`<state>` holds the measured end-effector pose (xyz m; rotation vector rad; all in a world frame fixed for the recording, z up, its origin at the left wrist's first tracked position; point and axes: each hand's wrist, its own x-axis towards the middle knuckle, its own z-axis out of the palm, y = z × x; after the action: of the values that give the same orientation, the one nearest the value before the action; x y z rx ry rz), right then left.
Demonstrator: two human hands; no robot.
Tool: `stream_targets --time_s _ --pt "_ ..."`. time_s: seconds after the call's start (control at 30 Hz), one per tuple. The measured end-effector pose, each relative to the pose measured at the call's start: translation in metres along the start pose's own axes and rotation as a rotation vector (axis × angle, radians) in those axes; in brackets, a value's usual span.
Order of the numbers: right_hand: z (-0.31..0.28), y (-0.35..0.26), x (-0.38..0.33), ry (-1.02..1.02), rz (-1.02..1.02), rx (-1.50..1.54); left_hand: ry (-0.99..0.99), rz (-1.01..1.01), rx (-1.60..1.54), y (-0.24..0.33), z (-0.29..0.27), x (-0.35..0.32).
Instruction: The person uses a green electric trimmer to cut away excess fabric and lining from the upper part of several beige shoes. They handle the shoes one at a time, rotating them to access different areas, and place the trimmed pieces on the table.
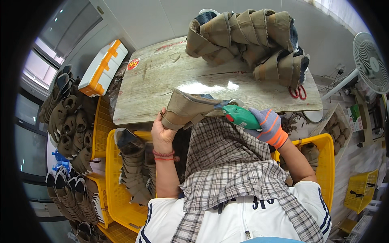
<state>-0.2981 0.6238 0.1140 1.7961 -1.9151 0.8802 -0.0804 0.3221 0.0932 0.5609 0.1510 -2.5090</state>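
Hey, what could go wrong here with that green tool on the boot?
1. The bare left hand grips the boot close to the green tool held by the gloved right hand; a slip might hurt the unprotected fingers.
2. The boot is held at the table edge, over a plaid cloth on the lap, so the tool might catch the cloth.
3. The boot pile at the far edge looks loosely stacked and might topple.

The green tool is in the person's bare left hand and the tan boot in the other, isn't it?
Not quite: the head view shows the green tool in the gloved right hand, while the bare left hand holds the tan boot.
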Motion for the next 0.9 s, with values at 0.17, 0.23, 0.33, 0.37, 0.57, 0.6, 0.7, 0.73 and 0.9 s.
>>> stream_targets --time_s 0.17,0.23,0.33,0.37,0.57,0.6,0.7,0.73,0.9 --pt "0.0 -0.008 0.01 0.026 -0.021 0.025 -0.136 -0.017 -0.027 -0.013 0.009 -0.015" --pt "0.0 -0.011 0.014 0.039 -0.013 0.03 -0.196 0.015 0.011 -0.023 0.017 -0.025" --pt "0.0 -0.015 0.021 0.072 -0.024 0.048 -0.309 0.05 0.055 -0.031 0.025 -0.036" --pt "0.0 -0.016 0.023 0.087 -0.03 0.055 -0.35 0.057 0.07 -0.032 0.026 -0.038" --pt "0.002 -0.024 0.04 0.087 -0.007 0.178 -0.435 0.233 0.279 -0.04 0.028 -0.048" --pt "0.003 -0.025 0.042 0.07 0.009 0.195 -0.47 0.236 0.299 -0.042 0.027 -0.049" --pt "0.005 -0.029 0.048 0.025 0.061 0.274 -0.551 0.295 0.404 -0.044 0.024 -0.05" --pt "0.006 -0.031 0.051 0.016 0.081 0.316 -0.562 0.345 0.466 -0.045 0.023 -0.049" --pt "0.011 -0.041 0.06 0.006 0.198 0.424 -0.603 0.498 0.707 -0.048 0.013 -0.042"
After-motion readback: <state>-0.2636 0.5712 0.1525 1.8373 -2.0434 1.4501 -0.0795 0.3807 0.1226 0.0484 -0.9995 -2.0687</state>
